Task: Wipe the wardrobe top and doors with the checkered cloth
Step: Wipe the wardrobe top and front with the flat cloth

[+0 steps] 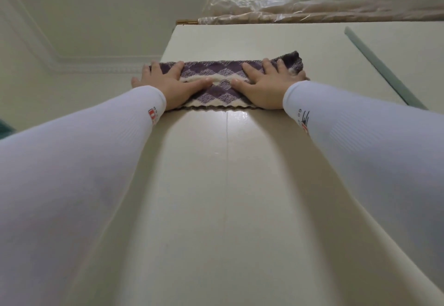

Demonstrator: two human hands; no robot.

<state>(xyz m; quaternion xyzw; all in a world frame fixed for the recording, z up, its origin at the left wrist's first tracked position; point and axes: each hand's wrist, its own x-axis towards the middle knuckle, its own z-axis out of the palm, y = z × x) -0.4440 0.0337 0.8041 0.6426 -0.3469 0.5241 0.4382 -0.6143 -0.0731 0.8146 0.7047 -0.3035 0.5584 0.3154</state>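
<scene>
A purple-and-white checkered cloth (217, 82) lies spread flat high on the cream wardrobe doors (225, 185), a little below their top edge. My left hand (168, 84) presses flat on the cloth's left end with fingers spread. On the right end my right hand (266, 84) presses the same way, fingers straight. Both arms wear white sleeves and reach up the doors. The seam between the two doors runs down from under the cloth. The wardrobe's top surface is hidden from this low angle.
Plastic-wrapped rolls (312, 10) lie on top of the wardrobe and overhang its front edge. A grey-green strip (384, 68) runs down the wardrobe's right side. The ceiling with white moulding (79, 65) fills the upper left.
</scene>
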